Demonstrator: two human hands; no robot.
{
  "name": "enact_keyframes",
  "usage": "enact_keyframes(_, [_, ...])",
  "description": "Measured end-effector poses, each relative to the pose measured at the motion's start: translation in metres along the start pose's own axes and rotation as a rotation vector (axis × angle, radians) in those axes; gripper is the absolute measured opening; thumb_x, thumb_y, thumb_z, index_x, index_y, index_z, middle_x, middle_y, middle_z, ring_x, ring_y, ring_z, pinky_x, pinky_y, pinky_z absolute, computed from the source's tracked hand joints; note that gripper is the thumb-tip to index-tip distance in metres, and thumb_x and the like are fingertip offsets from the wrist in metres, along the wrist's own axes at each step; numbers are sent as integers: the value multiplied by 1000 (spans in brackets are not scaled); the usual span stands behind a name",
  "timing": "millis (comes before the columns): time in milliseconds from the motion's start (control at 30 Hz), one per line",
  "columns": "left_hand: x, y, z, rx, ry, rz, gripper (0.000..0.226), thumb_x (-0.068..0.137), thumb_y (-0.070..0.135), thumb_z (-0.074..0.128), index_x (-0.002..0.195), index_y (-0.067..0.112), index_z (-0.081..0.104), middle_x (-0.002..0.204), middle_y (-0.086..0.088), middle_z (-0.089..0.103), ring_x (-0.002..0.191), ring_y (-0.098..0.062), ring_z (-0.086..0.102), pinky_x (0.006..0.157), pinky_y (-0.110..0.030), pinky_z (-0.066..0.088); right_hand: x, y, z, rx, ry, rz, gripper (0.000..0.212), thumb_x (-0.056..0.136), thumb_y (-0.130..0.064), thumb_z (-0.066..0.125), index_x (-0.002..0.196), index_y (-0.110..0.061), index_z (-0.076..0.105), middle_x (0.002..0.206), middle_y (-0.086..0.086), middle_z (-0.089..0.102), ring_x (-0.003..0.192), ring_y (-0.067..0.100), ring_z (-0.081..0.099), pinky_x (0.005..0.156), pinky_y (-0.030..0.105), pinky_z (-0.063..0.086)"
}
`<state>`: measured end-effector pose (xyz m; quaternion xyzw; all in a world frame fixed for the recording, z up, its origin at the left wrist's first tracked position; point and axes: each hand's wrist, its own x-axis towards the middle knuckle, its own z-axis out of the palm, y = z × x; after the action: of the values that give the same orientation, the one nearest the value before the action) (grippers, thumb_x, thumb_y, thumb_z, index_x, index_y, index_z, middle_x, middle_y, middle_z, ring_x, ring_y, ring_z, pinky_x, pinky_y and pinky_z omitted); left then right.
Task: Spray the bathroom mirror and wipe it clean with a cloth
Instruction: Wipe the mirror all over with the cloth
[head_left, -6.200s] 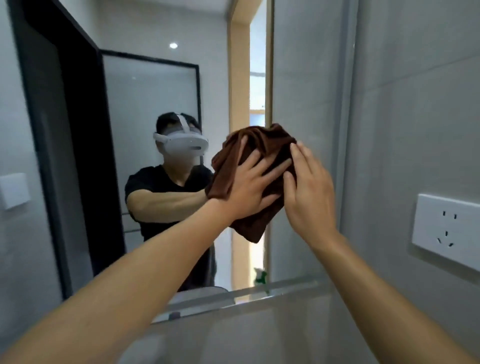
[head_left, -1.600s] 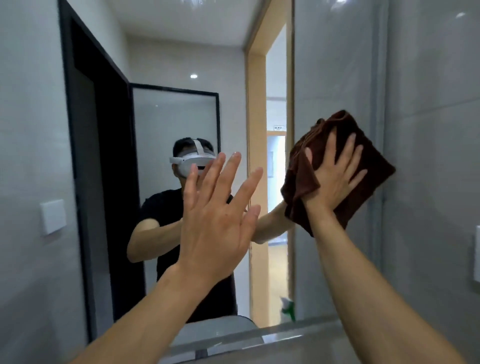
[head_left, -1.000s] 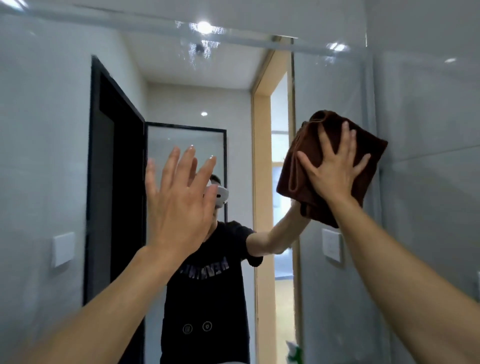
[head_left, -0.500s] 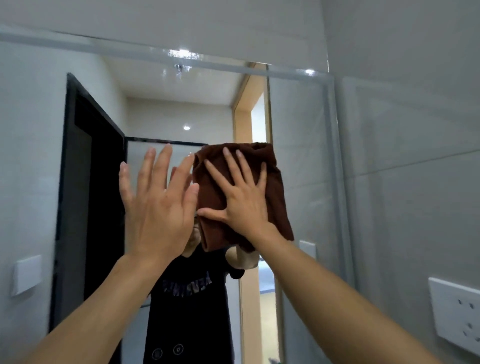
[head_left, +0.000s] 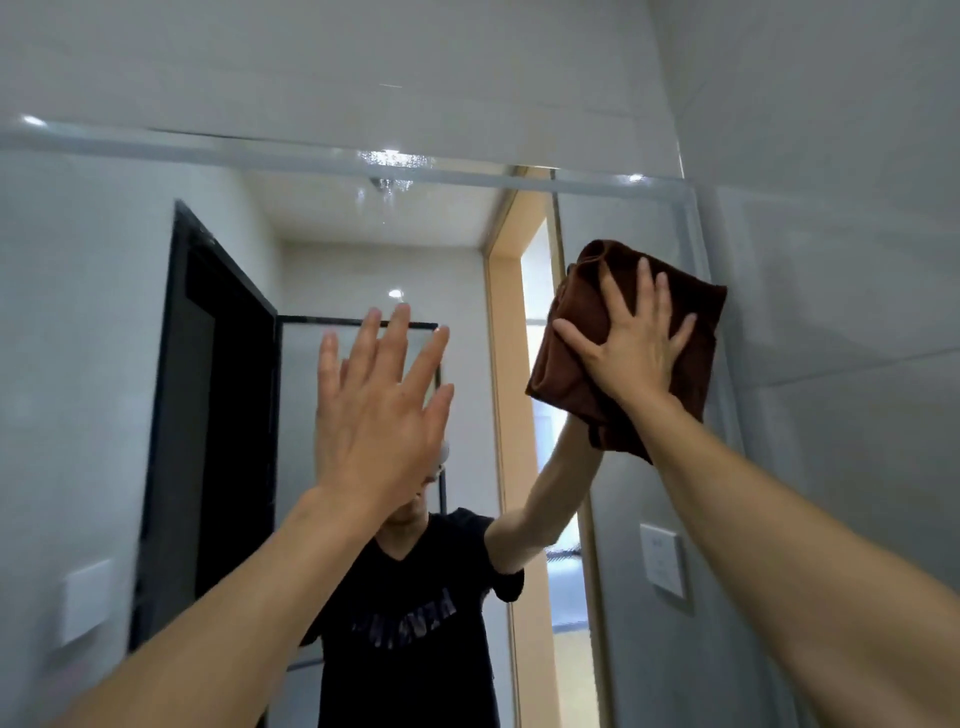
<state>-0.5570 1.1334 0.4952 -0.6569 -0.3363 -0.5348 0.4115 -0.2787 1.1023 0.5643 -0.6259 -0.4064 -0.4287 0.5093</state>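
The bathroom mirror (head_left: 104, 322) fills the wall ahead, and its top edge runs across the upper part of the view. A folded brown cloth (head_left: 571, 364) lies flat against the glass near the mirror's upper right corner. My right hand (head_left: 636, 348) presses on the cloth with its fingers spread and straight. My left hand (head_left: 382, 410) is raised in front of the mirror's middle, palm towards the glass, fingers straight; I cannot tell whether it touches the glass. Water droplets (head_left: 389, 171) cling near the mirror's top edge. No spray bottle is in view.
A grey tiled wall (head_left: 841, 260) stands just right of the mirror's right edge. The mirror reflects a person in a black shirt, a dark door frame, a wooden doorway and a wall switch.
My right hand has slid the cloth from the mirror's middle, beside my left hand, to its upper right corner. My left hand has stayed raised and flat. The view has shifted a little.
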Motion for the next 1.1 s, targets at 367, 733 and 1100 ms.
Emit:
enact_keyframes(367, [49, -31, -23, -39, 99, -32, 50, 99, 38, 39, 143, 17, 50, 152, -20, 41, 143, -38, 34, 119, -54, 22, -70, -109, 19, 25, 43, -610, 85, 82, -81, 45, 156, -43, 25, 169, -1, 13, 156, 21, 9, 120, 63, 8])
enact_keyframes(733, [60, -32, -17, -37, 96, 61, 45, 98, 37, 46, 138, 19, 55, 146, -10, 49, 131, -30, 47, 110, -45, 34, 89, 15, -20, 61, 18, 75, 83, 84, -83, 38, 156, -46, 20, 169, 2, 1, 156, 21, -1, 123, 57, 0])
enact_keyframes(1100, [27, -108, -33, -32, 92, -8, 49, 97, 41, 36, 134, 18, 59, 142, -8, 54, 129, -27, 50, 107, -46, 39, 111, -126, -3, 43, 74, -86, 88, 80, -90, 25, 156, -45, 18, 169, 1, 6, 156, 23, 1, 121, 61, 0])
